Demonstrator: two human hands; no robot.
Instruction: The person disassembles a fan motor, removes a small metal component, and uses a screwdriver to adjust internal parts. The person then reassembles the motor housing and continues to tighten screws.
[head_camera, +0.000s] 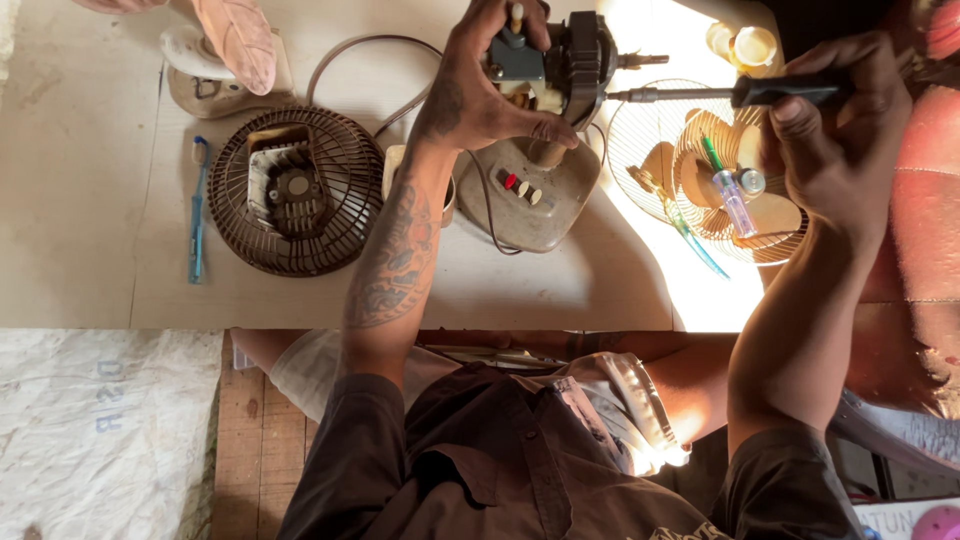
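My left hand (490, 85) grips the bare motor head (560, 65) of a small table fan, whose beige base (525, 195) with red and white buttons stands on the table. The motor's shaft points right. My right hand (835, 130) holds a black-handled screwdriver (720, 94), its metal tip touching the motor's side just below the shaft. A dark cord loops from the fan base behind my left wrist.
A brown rear fan grille (295, 190) lies left of the base. A wire front guard (700, 170) with a small vial and a green tool lies at the right. A blue toothbrush (197, 210) lies far left. A fan blade (235, 40) and another base sit at top left.
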